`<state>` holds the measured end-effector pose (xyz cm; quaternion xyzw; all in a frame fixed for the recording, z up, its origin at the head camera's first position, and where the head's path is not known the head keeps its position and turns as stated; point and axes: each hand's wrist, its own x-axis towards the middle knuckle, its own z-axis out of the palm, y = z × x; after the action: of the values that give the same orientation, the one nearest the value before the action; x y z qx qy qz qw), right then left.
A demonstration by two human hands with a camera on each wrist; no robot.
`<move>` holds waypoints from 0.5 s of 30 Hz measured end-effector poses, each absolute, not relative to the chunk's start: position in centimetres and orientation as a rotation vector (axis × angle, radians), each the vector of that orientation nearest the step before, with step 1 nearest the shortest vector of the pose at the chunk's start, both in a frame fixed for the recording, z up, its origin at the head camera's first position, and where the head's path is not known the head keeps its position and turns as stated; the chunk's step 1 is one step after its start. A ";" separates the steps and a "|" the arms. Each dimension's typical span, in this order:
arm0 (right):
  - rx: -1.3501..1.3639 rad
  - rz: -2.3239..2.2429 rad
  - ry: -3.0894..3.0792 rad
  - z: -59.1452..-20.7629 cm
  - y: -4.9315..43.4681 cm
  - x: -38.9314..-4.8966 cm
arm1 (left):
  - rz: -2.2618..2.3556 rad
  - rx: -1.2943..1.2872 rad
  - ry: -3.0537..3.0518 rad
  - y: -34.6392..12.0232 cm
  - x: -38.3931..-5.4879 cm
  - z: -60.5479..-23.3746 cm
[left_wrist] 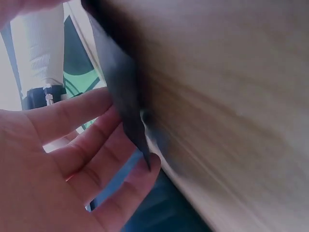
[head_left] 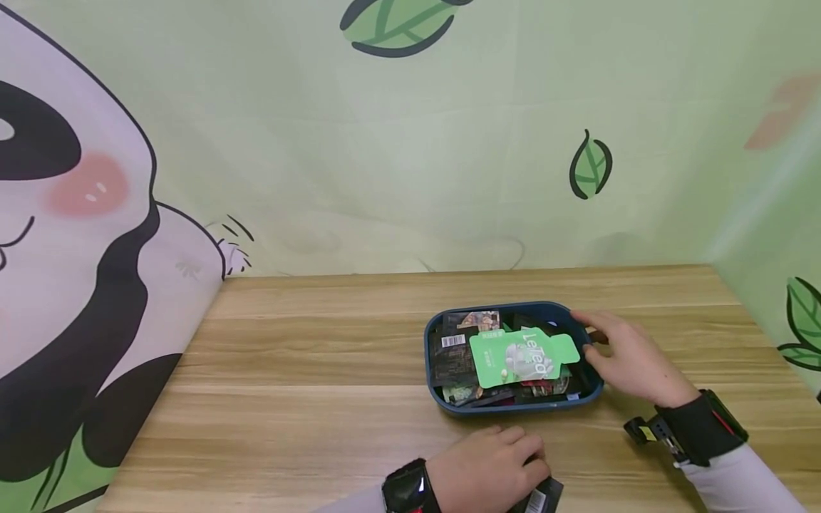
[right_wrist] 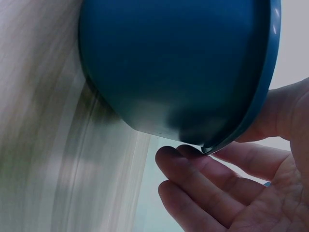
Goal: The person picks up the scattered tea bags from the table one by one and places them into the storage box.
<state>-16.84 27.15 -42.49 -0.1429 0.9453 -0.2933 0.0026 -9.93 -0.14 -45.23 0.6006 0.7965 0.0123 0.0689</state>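
Note:
In the head view, my left hand (head_left: 490, 470) holds a flat black packet (head_left: 545, 495) with a white barcode, close above the table at the near edge. The left wrist view shows this thin packet (left_wrist: 120, 82) edge-on against the fingertips. My right hand (head_left: 631, 360) touches the right end of a blue oblong tub (head_left: 516, 409). In the right wrist view its thumb reaches behind the tub's rim (right_wrist: 273, 53), while the other fingers (right_wrist: 193, 186) stay loose outside. Black printed packets (head_left: 455, 363) fill the tub, with a flat green carton (head_left: 513, 358) on top.
The tub stands on a wood-grain table (head_left: 308, 385). Behind it hangs a pale green backdrop (head_left: 449, 178) with leaf drawings and a large panda (head_left: 70, 285) at left. Both wrists wear black bands with devices.

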 end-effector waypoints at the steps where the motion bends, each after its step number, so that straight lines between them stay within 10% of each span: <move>1: -0.447 -0.917 2.966 -42.5 27.2 -16.8 | 0.051 1.819 2.399 -0.1 -9.9 -45.2; 15: -0.448 -0.926 2.958 -42.6 27.2 -16.9 | 0.375 1.778 2.567 -2.9 -11.5 -38.9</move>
<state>-16.90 27.19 -42.62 -0.1432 0.9445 -0.2957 0.0050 -11.49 -2.88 -38.86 0.5653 0.8162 0.1194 -0.0018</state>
